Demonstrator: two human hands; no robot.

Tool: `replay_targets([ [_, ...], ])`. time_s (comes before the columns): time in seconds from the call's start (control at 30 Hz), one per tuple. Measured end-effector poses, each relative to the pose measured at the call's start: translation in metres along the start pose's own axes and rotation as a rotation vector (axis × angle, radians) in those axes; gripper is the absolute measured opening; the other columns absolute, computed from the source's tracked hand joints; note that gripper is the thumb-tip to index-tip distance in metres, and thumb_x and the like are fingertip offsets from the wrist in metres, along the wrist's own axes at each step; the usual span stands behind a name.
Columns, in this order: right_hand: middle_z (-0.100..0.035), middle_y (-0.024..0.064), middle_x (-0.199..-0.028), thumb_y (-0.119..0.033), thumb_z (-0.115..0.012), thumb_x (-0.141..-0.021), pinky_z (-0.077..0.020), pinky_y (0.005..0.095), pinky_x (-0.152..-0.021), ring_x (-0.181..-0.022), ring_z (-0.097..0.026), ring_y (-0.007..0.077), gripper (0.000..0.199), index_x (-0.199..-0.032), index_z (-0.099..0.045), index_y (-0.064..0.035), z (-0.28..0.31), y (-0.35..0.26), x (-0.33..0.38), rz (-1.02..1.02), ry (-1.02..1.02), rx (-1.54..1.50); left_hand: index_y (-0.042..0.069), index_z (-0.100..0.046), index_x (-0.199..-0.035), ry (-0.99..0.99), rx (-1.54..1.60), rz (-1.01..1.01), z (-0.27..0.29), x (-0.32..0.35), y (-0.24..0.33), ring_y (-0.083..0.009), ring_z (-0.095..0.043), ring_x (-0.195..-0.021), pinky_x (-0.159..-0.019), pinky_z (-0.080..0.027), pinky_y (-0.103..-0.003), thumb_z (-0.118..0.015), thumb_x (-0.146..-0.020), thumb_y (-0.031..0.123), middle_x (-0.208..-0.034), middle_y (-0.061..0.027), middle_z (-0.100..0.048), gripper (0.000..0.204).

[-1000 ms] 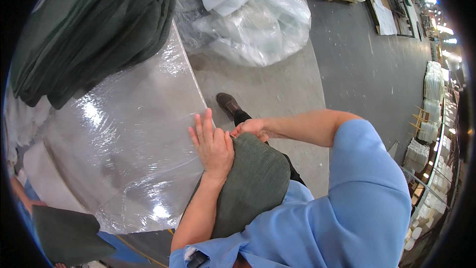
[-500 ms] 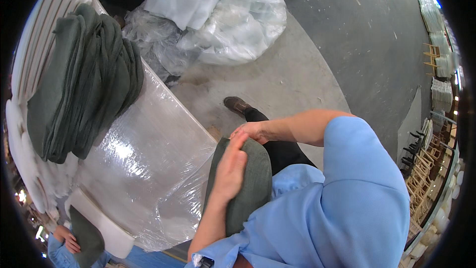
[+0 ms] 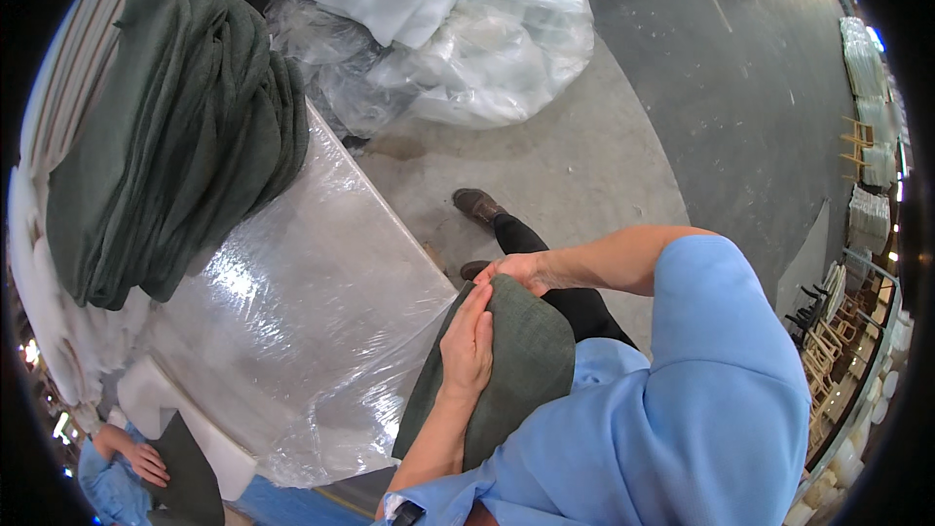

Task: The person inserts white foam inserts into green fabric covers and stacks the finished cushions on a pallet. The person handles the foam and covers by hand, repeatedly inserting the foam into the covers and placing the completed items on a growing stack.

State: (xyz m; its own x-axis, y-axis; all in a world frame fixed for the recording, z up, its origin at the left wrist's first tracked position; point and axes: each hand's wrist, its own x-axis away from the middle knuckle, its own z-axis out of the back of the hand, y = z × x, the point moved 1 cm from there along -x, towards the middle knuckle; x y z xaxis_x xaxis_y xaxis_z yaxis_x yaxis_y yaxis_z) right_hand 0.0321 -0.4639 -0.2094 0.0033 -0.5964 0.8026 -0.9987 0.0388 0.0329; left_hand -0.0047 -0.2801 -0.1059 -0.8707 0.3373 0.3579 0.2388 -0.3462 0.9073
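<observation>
1. We see a dark green cushion [image 3: 516, 370] held vs. the person's front, just beside the edge of the wrapped table, top end pointing away from the body.
2. Left hand [image 3: 469, 346] lies flat on the cushion's left face, fingers straight and together, palm pressing; not clenched.
3. Right hand [image 3: 521, 271] sits at the cushion's far top end, fingers curled over the edge, gripping the fabric.
4. Both forearms bare; light blue shirt [image 3: 682, 409] fills the lower right.
5. Black trouser leg and brown shoe [image 3: 477, 205] show past the cushion, on the grey concrete floor [image 3: 604, 166].
6. Left of the cushion: table [image 3: 312, 312] covered w/ shiny clear plastic film, touching or nearly touching the cushion's left edge; we can't tell which.
7. On the table's far left, a pile of dark green fabric covers [image 3: 166, 146], well apart from the hands.
8. Beyond the table: big clear plastic bag [image 3: 458, 39] w/ white foam inside.
9. Bottom left: another person's hand [image 3: 146, 463], blue sleeve, by a dark piece.
</observation>
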Motion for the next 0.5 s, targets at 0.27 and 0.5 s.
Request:
replay_targets([
  [0.27, -0.073, 0.0066, -0.1, -0.019, -0.061, -0.105, -0.0553, 0.0355, -0.087, -0.089, -0.069, 0.0181, 0.019, -0.1, -0.071, -0.0048, 0.002, -0.002, 0.03, 0.562, 0.201, -0.037, 0.003, -0.074, -0.112, 0.318, -0.274, -0.095, 0.001, 0.011, -0.017, -0.0297, -0.069, -0.088, -0.081, -0.055, -0.037, -0.07, -0.099, 0.008, -0.097, -0.0141, -0.07, 0.015],
  [0.5, -0.073, 0.0124, -0.08, -0.035, -0.041, -0.113, -0.0508, 0.0407, -0.099, -0.087, -0.071, 0.0234, 0.055, -0.082, -0.07, -0.0004, -0.072, 0.02, 0.116, 1.16, 0.131, 0.129, 0.004, -0.075, -0.112, 0.387, -0.278, -0.049, 0.001, 0.01, -0.025, -0.0297, -0.067, -0.077, -0.072, -0.053, -0.038, -0.07, -0.099, 0.008, -0.09, -0.0137, -0.069, 0.014],
])
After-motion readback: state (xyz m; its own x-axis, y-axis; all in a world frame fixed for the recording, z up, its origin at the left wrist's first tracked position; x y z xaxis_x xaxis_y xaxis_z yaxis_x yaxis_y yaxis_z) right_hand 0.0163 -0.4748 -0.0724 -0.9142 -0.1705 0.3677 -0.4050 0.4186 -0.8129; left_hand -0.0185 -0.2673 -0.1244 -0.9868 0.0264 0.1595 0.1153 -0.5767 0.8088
